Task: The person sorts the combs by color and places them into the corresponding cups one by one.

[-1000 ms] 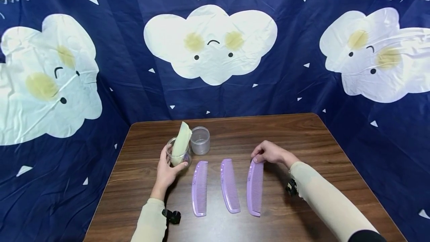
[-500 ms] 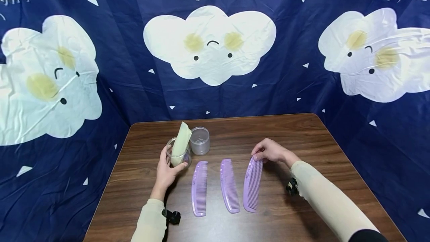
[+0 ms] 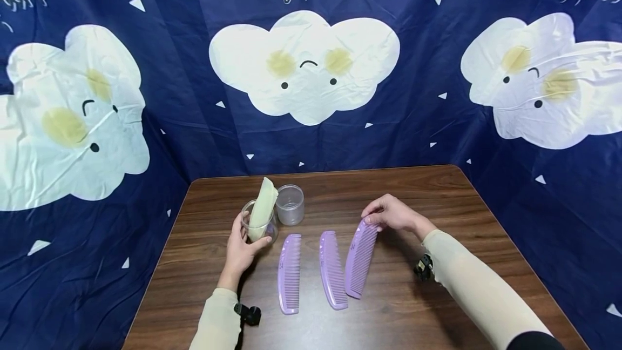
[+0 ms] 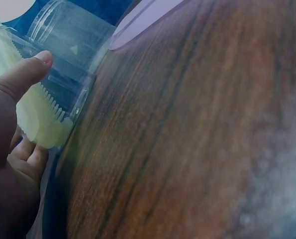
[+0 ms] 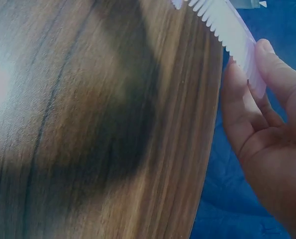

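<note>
My left hand (image 3: 241, 246) grips a clear round jar (image 4: 63, 94) around its side, thumb at the front. Inside that jar a pale green comb (image 3: 263, 204) leans upright, its teeth seen through the wall in the left wrist view. At the right, my right hand (image 3: 396, 214) pinches the far end of a purple comb (image 3: 360, 263) between thumb and fingers; in the right wrist view the held comb (image 5: 232, 30) slants up from the fingertips. Its near end comes right beside a middle purple comb (image 3: 332, 271). Another purple comb (image 3: 290, 274) lies farther left.
A second clear jar (image 3: 290, 205) stands just behind and right of the gripped one. Everything rests on a dark wooden table (image 3: 413, 317). Beyond its back and side edges hangs a blue cloth (image 3: 340, 145) printed with clouds.
The right hand has raised the far end of the right purple comb and shifted it away from me; its near end has swung left towards the middle comb. The left hand stays on the jar.
</note>
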`<state>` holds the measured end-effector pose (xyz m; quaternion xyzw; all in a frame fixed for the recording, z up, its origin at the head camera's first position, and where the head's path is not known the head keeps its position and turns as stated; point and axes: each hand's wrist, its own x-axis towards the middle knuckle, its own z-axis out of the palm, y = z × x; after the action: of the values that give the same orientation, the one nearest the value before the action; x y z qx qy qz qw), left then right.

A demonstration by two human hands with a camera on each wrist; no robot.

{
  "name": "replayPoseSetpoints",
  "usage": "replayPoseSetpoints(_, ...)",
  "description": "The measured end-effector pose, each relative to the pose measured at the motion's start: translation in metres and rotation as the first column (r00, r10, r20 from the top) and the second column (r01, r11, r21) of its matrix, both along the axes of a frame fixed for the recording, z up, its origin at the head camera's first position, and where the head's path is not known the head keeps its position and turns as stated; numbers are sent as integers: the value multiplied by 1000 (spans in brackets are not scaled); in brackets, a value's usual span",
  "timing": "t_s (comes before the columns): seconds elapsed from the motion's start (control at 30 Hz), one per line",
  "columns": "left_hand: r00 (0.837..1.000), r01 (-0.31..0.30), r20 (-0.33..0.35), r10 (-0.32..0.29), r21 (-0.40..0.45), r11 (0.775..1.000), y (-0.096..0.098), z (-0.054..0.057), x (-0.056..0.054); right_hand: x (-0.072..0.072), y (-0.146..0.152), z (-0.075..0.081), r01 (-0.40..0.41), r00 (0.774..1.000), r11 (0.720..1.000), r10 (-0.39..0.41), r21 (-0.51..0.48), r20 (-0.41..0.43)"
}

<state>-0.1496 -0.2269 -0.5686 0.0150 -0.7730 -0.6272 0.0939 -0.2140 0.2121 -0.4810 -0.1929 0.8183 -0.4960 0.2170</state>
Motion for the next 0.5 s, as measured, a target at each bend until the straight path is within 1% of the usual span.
replayPoseSetpoints(0.13,1000,-1,6,1,-21,1000,-2,-1,0,-1,-3,5,33,999,999,-34,-37,-24)
replayPoseSetpoints(0.2,1000,-10,-2,10,-33,999,-4,-10,-3,0,-6,10,56,998,997,-58,-58,-35)
replayPoseSetpoints(0.3,1000,-6,-6,6,-59,998,-4,-9,-3,-2,-9,17,94,993,992,-100,-88,-63)
replayPoseSetpoints(0.5,1000,10,-16,-12,-129,992,-7,-8,-5,-6,-18,29,186,976,973,-199,-140,-85)
